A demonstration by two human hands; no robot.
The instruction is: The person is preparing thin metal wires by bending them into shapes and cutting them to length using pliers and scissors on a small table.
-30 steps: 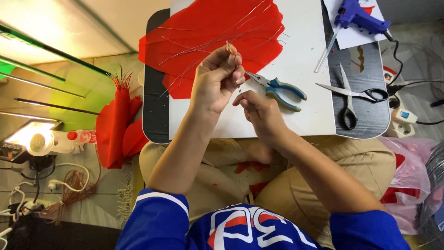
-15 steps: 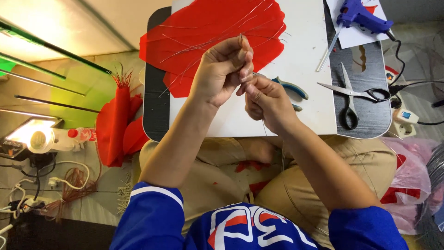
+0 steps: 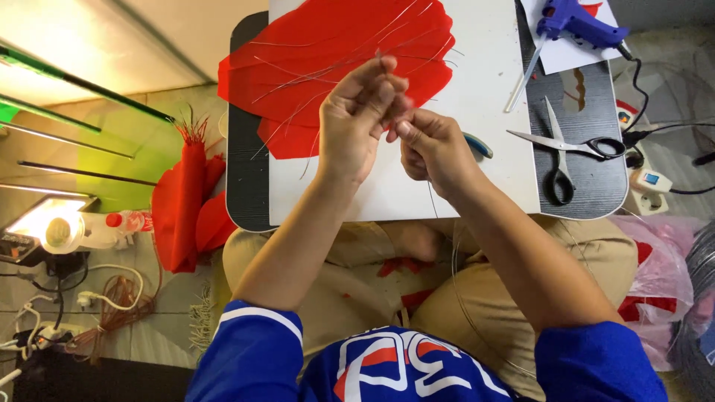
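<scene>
My left hand [image 3: 356, 126] is raised over the white board [image 3: 484, 89], its fingers pinched on a thin metal wire [image 3: 378, 58] whose tip sticks up above them. My right hand [image 3: 433, 149] meets it fingertip to fingertip and pinches the same wire, which trails down from it [image 3: 432, 201] and loops over my lap. Behind the hands a red sheet [image 3: 328, 52] lies on the board with several thin wires across it. Blue-handled pliers [image 3: 479, 145] lie on the board, mostly hidden under my right hand.
Black-handled scissors [image 3: 567, 149] and a blue glue gun [image 3: 577, 21] lie on the dark mat [image 3: 596, 193] at the right. Red fabric pieces [image 3: 186, 201] stand on the floor at the left, beside a lamp [image 3: 52, 227] and cables. A plastic bag [image 3: 659, 275] sits at the right.
My right hand has moved up and left from beside the pliers to meet my left hand at the wire. The pliers stay on the board, now partly covered.
</scene>
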